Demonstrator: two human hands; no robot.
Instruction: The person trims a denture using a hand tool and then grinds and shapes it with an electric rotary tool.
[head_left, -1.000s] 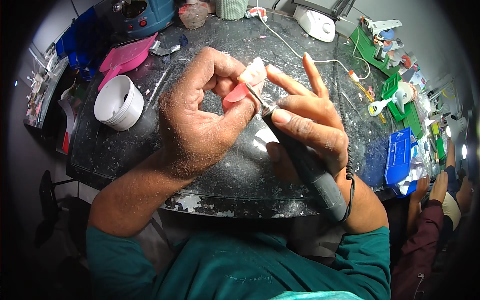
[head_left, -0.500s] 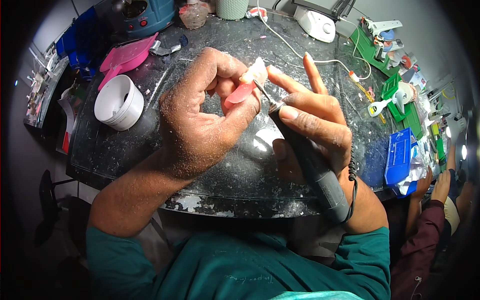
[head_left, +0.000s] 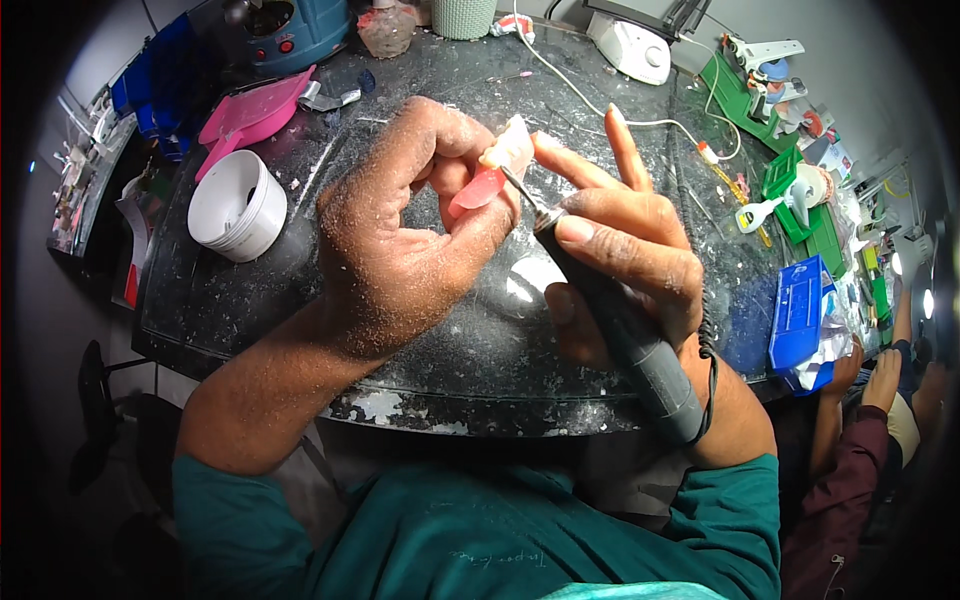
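Note:
Dust-speckled, my left hand [head_left: 395,250] pinches a small denture [head_left: 478,192] between thumb and fingers. A smooth pink part and whitish, tooth-like pieces of it show; the fingers hide the rest. My right hand [head_left: 645,245] grips a black rotary handpiece [head_left: 625,320], slanted up and to the left. Its thin metal bur reaches the denture close to the whitish pieces; whether it touches cannot be made out. The ring and little fingers of my right hand stretch out beside the left fingertips. From the handpiece's rear end, a coiled black cord runs up along my right wrist.
On the dusty black table [head_left: 450,370] stand a white tub [head_left: 240,225] and a pink dustpan [head_left: 255,110] at left. A white control box [head_left: 630,48] with a cable is at the back. Green trays [head_left: 790,200] and a blue bin [head_left: 798,310] line the right, near another person's hands [head_left: 880,380].
The handpiece and its bur have shifted very slightly left, and the denture has tilted a little in my left fingers. Both grips stay the same.

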